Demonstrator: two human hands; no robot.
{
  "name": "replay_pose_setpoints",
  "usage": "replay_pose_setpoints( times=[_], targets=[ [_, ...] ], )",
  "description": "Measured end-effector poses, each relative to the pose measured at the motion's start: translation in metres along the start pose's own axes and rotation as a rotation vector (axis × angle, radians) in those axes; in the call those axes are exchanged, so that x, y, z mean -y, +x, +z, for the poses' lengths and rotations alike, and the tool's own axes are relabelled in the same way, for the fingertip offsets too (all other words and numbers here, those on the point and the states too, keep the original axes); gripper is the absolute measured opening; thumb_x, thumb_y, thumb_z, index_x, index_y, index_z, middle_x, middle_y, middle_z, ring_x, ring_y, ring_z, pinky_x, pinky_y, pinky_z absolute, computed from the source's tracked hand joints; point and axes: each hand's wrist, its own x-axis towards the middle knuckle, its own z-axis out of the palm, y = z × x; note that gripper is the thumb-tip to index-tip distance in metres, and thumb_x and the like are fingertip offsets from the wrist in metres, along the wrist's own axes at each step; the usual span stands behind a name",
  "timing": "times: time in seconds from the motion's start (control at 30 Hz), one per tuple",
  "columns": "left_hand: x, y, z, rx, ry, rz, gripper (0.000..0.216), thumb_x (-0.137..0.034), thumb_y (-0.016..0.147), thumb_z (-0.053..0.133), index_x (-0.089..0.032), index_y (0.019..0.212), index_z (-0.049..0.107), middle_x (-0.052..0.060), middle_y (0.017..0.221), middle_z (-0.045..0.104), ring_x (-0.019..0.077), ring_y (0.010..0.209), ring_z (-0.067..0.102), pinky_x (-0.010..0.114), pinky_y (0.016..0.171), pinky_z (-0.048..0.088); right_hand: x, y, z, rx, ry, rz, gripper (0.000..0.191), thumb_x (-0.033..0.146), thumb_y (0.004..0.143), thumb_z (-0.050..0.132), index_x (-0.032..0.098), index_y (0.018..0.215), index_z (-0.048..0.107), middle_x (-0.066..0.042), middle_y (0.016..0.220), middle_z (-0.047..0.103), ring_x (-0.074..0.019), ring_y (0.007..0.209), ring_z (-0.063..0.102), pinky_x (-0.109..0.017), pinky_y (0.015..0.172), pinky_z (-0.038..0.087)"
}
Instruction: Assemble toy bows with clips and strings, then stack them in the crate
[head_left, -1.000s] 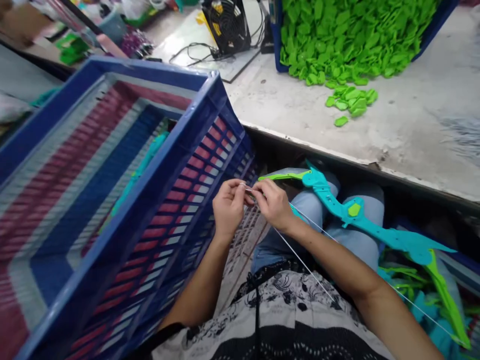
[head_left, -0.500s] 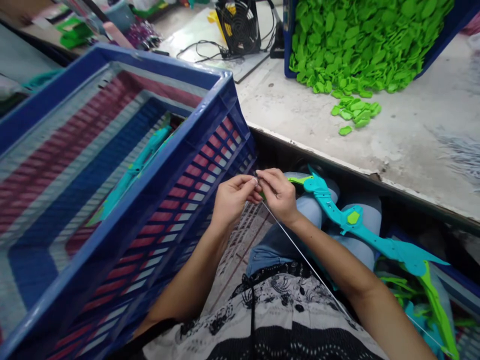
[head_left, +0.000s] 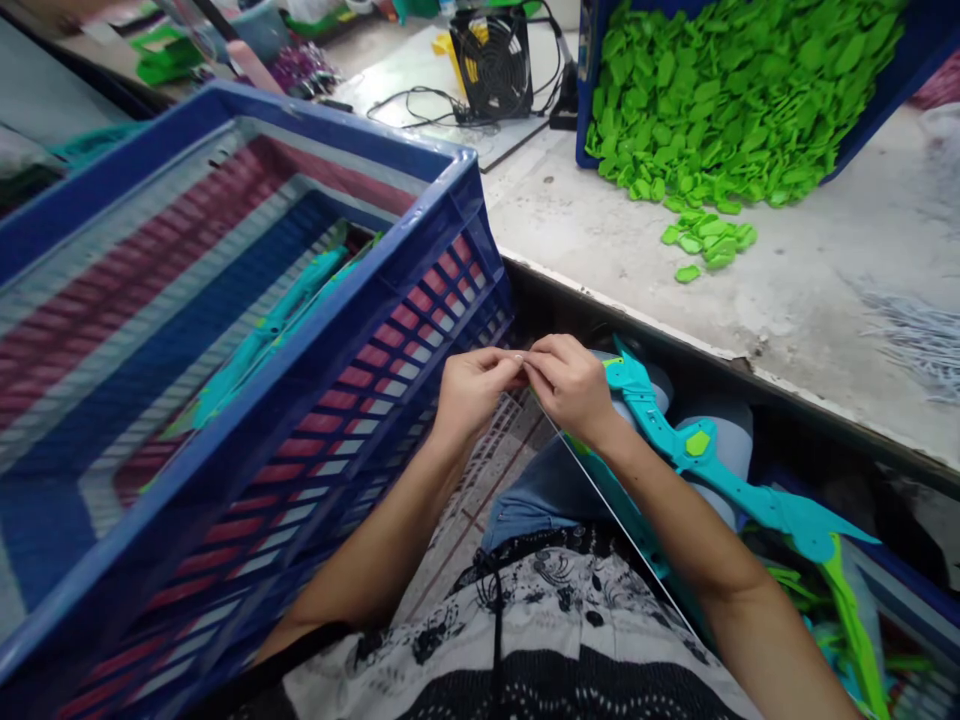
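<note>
A teal toy bow (head_left: 731,487) with bright green end pieces lies across my lap. Its white string (head_left: 611,508) runs taut from my fingers down under my right forearm. My left hand (head_left: 474,390) pinches the string's end near the bow's far tip, thumb against forefinger. Touching it, my right hand (head_left: 571,388) pinches the same spot from the other side. The fingers cover the string's end and the tip, so any knot or loop there is hidden.
At my left stands a big blue crate (head_left: 337,128), striped inside, with teal bows (head_left: 262,338) in it. On the worktable (head_left: 555,215) are a black fan (head_left: 493,62), a bin of green pieces (head_left: 720,100) and white strings (head_left: 926,325). Green parts (head_left: 795,590) lie low right.
My fingertips have come closer together, and the small white loop seen at my left fingers is now mostly covered. The view has shifted slightly.
</note>
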Motion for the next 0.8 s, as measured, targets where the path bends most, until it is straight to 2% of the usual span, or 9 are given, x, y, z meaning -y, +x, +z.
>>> replay_pose_setpoints(
  times=[0.13,0.23,0.37,0.47,0.6,0.7,0.8],
  targets=[
    [0.004,0.002,0.001,0.018,0.010,0.022,0.020,-0.031,0.061,0.071,-0.012,0.067,0.073,0.005,0.068,0.073,0.0172,0.062,0.067,0.032,0.066,0.060,-0.001,0.000,0.003,-0.033,0.032,0.057,0.021,0.018,0.092,0.047,0.018,0.083,0.066,-0.008,0.087,0.065,-0.0195,0.083,0.057,-0.033,0.076,0.048],
    [0.008,0.003,0.000,0.028,0.059,0.061,0.020,-0.031,0.065,0.068,-0.012,0.070,0.074,0.004,0.068,0.073,0.0168,0.063,0.067,0.030,0.066,0.058,0.000,-0.002,0.007,-0.092,0.024,0.058,0.023,0.019,0.094,0.044,0.018,0.085,0.066,-0.009,0.087,0.066,-0.0197,0.083,0.058,-0.034,0.077,0.049],
    [0.007,0.001,-0.002,0.050,0.209,0.150,0.021,-0.030,0.071,0.063,-0.013,0.074,0.075,0.005,0.071,0.073,0.0167,0.067,0.067,0.027,0.069,0.055,-0.001,-0.003,0.007,-0.057,-0.026,0.016,0.026,0.021,0.095,0.043,0.016,0.081,0.065,-0.011,0.087,0.067,-0.0200,0.081,0.059,-0.034,0.076,0.049],
    [-0.002,-0.001,-0.004,0.146,0.324,0.189,0.020,-0.028,0.072,0.061,-0.014,0.078,0.074,0.005,0.077,0.074,0.0177,0.073,0.068,0.026,0.071,0.054,-0.003,-0.002,0.004,-0.042,-0.020,0.043,0.025,0.020,0.093,0.044,0.017,0.078,0.064,-0.010,0.085,0.066,-0.0197,0.080,0.059,-0.034,0.075,0.049],
    [-0.010,-0.002,-0.008,0.255,0.358,0.178,0.018,-0.025,0.071,0.063,-0.015,0.081,0.073,0.003,0.076,0.073,0.0165,0.068,0.067,0.025,0.066,0.054,-0.004,-0.004,0.003,-0.124,0.141,0.080,0.020,0.019,0.092,0.046,0.017,0.081,0.062,-0.008,0.084,0.066,-0.0172,0.080,0.060,-0.031,0.075,0.050],
    [-0.007,-0.002,-0.007,0.215,0.378,0.175,0.018,-0.029,0.072,0.064,-0.015,0.080,0.072,0.002,0.069,0.070,0.0142,0.057,0.063,0.022,0.055,0.050,-0.003,-0.009,0.006,-0.187,0.255,0.136,0.017,0.019,0.091,0.049,0.017,0.081,0.062,-0.006,0.084,0.066,-0.0153,0.079,0.062,-0.029,0.072,0.050],
    [-0.002,-0.003,-0.004,0.122,0.441,0.222,0.018,-0.033,0.074,0.065,-0.016,0.075,0.071,-0.001,0.057,0.064,0.0114,0.048,0.056,0.021,0.048,0.043,-0.001,-0.013,0.008,-0.221,0.315,0.238,0.015,0.020,0.089,0.051,0.018,0.079,0.062,-0.005,0.083,0.066,-0.0147,0.079,0.062,-0.029,0.073,0.050]
  ],
)
